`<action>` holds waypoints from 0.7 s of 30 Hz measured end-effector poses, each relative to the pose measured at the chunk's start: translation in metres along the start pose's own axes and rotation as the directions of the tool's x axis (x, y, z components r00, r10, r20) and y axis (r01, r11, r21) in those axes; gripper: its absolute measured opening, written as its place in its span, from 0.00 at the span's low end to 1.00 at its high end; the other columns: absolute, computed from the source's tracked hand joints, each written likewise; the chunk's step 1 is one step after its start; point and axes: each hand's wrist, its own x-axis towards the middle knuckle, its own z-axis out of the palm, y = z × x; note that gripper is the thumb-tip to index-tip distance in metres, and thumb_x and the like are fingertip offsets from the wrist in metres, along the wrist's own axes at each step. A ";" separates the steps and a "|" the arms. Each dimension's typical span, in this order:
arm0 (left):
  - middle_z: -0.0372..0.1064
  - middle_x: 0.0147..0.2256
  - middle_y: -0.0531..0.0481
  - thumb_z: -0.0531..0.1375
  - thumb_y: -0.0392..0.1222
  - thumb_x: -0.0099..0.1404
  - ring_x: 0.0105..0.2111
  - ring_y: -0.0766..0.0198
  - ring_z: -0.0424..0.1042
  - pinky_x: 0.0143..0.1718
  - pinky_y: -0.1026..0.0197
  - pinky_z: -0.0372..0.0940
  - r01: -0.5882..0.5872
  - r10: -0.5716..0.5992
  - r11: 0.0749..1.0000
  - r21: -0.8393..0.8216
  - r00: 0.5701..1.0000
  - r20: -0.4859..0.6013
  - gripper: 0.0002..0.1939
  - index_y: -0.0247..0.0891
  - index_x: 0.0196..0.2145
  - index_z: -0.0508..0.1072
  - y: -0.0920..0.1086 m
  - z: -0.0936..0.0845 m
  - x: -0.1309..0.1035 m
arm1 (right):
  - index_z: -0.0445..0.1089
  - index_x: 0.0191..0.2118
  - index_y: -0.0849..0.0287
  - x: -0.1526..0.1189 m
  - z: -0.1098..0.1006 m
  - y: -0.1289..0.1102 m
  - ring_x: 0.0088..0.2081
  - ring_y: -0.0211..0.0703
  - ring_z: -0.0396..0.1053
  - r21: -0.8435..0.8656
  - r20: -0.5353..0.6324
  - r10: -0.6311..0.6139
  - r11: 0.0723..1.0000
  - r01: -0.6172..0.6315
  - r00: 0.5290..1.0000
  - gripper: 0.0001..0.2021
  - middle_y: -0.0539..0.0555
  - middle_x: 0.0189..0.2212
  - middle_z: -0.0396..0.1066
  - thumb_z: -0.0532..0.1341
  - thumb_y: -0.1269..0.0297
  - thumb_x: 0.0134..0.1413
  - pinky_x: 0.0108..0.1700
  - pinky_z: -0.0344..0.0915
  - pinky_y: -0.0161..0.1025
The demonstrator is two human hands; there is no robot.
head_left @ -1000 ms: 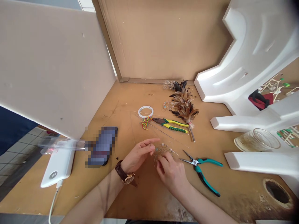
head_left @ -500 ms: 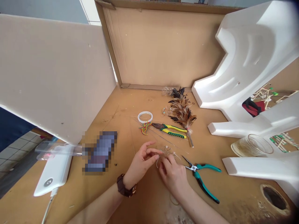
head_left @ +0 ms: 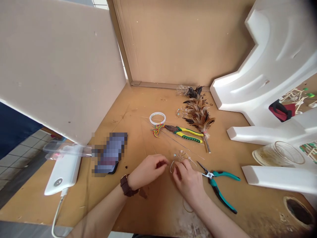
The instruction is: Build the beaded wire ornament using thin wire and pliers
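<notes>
Beaded wire cluster [head_left: 181, 156]: at 11 o'clock from the right hand [head_left: 189, 180], above the surface [head_left: 133, 132].
Right grip: thumb and fingers appear pinched on the cluster's base.
Left grip: left hand [head_left: 148, 171] at 9 o'clock, fingers curled just beside the wire; cannot tell whether they close on a strand.
Good handling: best to pinch firmly at the base, bend gently, and keep the wire ends from snagging.
Hard to see: the pinch point lies behind knuckles; strands blur; one tip of the teal pliers [head_left: 210, 175], at 3 o'clock, is hidden.
</notes>
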 end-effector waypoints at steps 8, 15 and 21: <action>0.63 0.19 0.56 0.55 0.34 0.51 0.20 0.70 0.58 0.21 0.69 0.50 -0.047 0.027 0.996 0.077 0.971 0.237 0.04 0.35 0.22 0.68 -0.001 0.020 -0.004 | 0.69 0.35 0.59 0.002 -0.003 0.003 0.22 0.32 0.64 0.032 -0.018 0.017 0.999 -0.016 1.000 0.09 0.51 0.29 0.67 0.51 0.69 0.55 0.21 0.52 0.31; 0.62 0.18 0.54 0.51 0.37 0.58 0.20 0.69 0.58 0.22 0.68 0.50 -0.047 0.040 0.998 0.046 0.990 0.136 0.12 0.34 0.20 0.68 0.001 0.035 0.000 | 0.69 0.36 0.59 0.004 -0.005 0.007 0.24 0.32 0.65 0.047 -0.035 0.029 0.999 -0.027 0.999 0.10 0.52 0.29 0.68 0.52 0.69 0.54 0.23 0.54 0.30; 0.63 0.22 0.54 0.50 0.42 0.62 0.24 0.68 0.60 0.26 0.67 0.53 -0.020 0.019 0.999 0.048 1.000 0.013 0.13 0.36 0.23 0.67 0.010 0.011 -0.001 | 0.70 0.33 0.59 0.006 -0.008 0.012 0.23 0.33 0.64 0.028 -0.021 0.051 0.998 -0.051 0.998 0.08 0.51 0.28 0.68 0.53 0.68 0.53 0.23 0.54 0.30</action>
